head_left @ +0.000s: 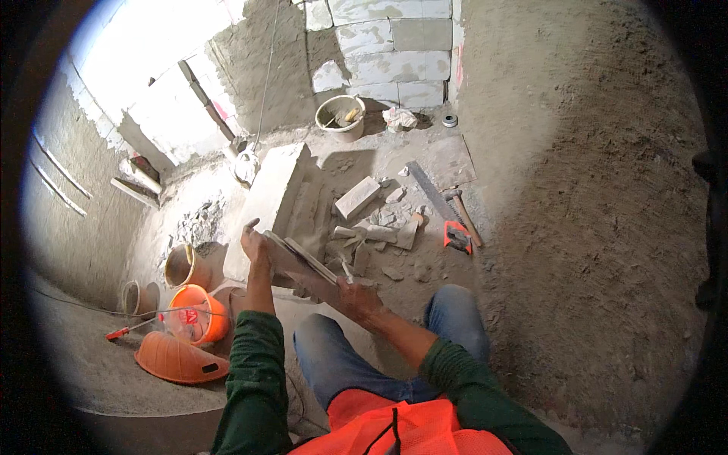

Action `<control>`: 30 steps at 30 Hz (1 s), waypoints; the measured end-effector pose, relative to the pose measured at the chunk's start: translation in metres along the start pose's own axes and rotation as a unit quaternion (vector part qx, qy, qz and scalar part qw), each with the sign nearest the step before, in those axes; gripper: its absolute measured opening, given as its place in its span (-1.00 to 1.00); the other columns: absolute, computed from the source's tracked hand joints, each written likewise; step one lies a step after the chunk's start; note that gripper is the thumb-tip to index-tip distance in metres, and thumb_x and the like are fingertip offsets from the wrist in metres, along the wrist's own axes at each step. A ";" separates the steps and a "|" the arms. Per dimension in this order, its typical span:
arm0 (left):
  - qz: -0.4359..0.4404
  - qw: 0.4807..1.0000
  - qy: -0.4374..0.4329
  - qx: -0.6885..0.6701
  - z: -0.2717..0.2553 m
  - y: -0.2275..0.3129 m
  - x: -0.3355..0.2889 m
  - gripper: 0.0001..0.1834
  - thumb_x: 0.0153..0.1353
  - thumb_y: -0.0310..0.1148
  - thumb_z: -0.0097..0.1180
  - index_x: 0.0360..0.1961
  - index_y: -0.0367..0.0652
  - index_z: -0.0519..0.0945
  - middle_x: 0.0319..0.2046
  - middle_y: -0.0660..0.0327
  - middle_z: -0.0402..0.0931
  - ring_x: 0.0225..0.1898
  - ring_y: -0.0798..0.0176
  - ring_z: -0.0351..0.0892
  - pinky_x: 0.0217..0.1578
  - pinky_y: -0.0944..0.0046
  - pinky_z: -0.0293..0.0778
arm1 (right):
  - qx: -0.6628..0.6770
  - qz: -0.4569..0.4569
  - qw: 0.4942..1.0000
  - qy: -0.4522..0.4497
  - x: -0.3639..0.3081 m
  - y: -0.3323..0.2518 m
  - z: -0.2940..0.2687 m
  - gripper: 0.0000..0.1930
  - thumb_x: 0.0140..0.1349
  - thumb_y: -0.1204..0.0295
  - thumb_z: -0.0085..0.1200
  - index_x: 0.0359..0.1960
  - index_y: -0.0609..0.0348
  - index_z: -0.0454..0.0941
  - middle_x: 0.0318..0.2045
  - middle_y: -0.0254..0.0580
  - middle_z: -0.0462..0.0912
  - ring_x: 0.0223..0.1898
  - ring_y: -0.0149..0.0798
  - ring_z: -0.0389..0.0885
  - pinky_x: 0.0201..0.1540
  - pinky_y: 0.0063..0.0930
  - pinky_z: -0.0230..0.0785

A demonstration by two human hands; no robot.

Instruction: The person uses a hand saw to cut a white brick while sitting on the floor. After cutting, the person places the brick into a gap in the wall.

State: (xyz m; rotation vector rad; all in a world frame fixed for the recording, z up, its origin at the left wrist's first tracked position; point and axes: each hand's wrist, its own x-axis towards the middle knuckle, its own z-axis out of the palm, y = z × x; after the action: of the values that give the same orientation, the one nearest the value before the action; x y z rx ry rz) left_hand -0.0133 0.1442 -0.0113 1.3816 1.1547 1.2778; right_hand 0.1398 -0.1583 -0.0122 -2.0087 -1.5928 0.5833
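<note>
A long, flat greyish board with pale edges spans between my hands, tilted in front of my knees. My left hand grips its upper left end, a finger pointing up past the edge. Around the lower right end, my right hand is closed; a small pale stub, whose kind I cannot make out, sticks up beside it. Behind my left hand lies a long pale block. Farther right sit a smaller pale block, a handsaw with an orange-and-black handle, and a hammer.
Broken block pieces litter the floor ahead. By the far wall stands a bucket with tools inside. To the left are an orange bucket, an orange hard hat and a brown bucket. A cable crosses there.
</note>
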 end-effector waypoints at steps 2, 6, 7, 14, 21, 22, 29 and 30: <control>0.025 0.999 0.009 0.039 0.000 -0.001 0.002 -0.47 0.04 -0.60 -0.29 -0.01 -0.31 0.62 -0.59 0.32 0.39 -0.60 0.44 0.27 -0.55 0.39 0.22 | 0.014 -0.095 0.987 0.127 0.004 -0.003 -0.008 -0.75 0.44 0.39 -0.25 -0.10 0.27 0.46 -0.47 0.17 0.63 -0.54 0.24 0.57 -0.46 0.04 0.46; 0.063 0.997 0.003 0.050 0.001 0.000 0.000 -0.49 0.04 -0.59 -0.27 -0.02 -0.33 0.61 -0.62 0.36 0.35 -0.62 0.45 0.25 -0.57 0.38 0.23 | 0.169 -0.140 0.926 0.307 0.029 -0.021 -0.019 -0.74 0.40 0.35 -0.09 -0.04 0.30 0.44 -0.54 0.14 0.55 -0.54 0.21 0.56 -0.50 0.05 0.42; 0.069 0.997 -0.004 0.020 0.000 0.001 -0.004 -0.49 0.03 -0.59 -0.26 -0.03 -0.33 0.61 -0.60 0.34 0.35 -0.60 0.43 0.27 -0.54 0.38 0.25 | 0.237 -0.146 0.903 0.329 0.033 -0.023 -0.019 -0.72 0.39 0.33 -0.02 -0.05 0.33 0.43 -0.57 0.14 0.51 -0.53 0.21 0.56 -0.51 0.06 0.41; 0.059 0.996 0.019 0.071 0.004 0.008 -0.006 -0.49 0.06 -0.54 -0.25 0.00 -0.27 0.61 -0.55 0.28 0.40 -0.58 0.40 0.31 -0.50 0.34 0.30 | 0.009 0.017 0.999 -0.045 0.010 -0.012 -0.020 -0.74 0.44 0.38 -0.17 0.03 0.23 0.45 -0.30 0.21 0.64 -0.28 0.12 0.67 -0.26 0.09 0.45; 0.057 0.997 0.014 0.042 0.002 0.006 -0.012 -0.49 0.06 -0.57 -0.25 0.01 -0.25 0.59 -0.51 0.23 0.41 -0.54 0.39 0.32 -0.46 0.32 0.32 | 0.085 -0.112 0.938 0.317 0.040 -0.036 -0.050 -0.75 0.37 0.43 -0.05 0.00 0.30 0.41 -0.39 0.26 0.57 -0.43 0.16 0.58 -0.41 -0.04 0.45; 0.075 0.995 0.016 0.058 0.003 0.008 -0.013 -0.49 0.06 -0.57 -0.25 0.01 -0.26 0.59 -0.52 0.24 0.40 -0.55 0.39 0.31 -0.47 0.33 0.31 | 0.106 -0.113 0.928 0.340 0.037 -0.037 -0.046 -0.75 0.36 0.44 -0.05 0.01 0.30 0.40 -0.36 0.28 0.59 -0.40 0.18 0.61 -0.40 -0.02 0.46; 0.085 0.990 0.036 0.110 0.004 0.014 -0.011 -0.51 0.06 -0.57 -0.24 0.00 -0.28 0.59 -0.53 0.28 0.37 -0.54 0.39 0.29 -0.47 0.34 0.28 | 0.026 0.010 0.999 0.037 0.012 -0.021 -0.019 -0.73 0.40 0.46 -0.14 0.08 0.30 0.33 -0.31 0.29 0.64 -0.42 0.20 0.64 -0.37 -0.04 0.51; 0.057 0.993 0.042 0.098 0.003 0.012 -0.010 -0.51 0.07 -0.58 -0.24 0.00 -0.27 0.59 -0.53 0.27 0.38 -0.54 0.39 0.29 -0.48 0.34 0.27 | 0.012 -0.060 0.995 0.082 0.018 -0.022 -0.023 -0.73 0.41 0.46 -0.15 0.08 0.31 0.33 -0.34 0.26 0.64 -0.46 0.20 0.63 -0.39 -0.05 0.51</control>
State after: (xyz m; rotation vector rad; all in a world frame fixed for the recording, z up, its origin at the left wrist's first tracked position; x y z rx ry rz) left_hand -0.0097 0.1322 -0.0017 1.5698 1.3019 1.3426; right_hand 0.1417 -0.1392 0.0190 -1.8773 -1.5855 0.3800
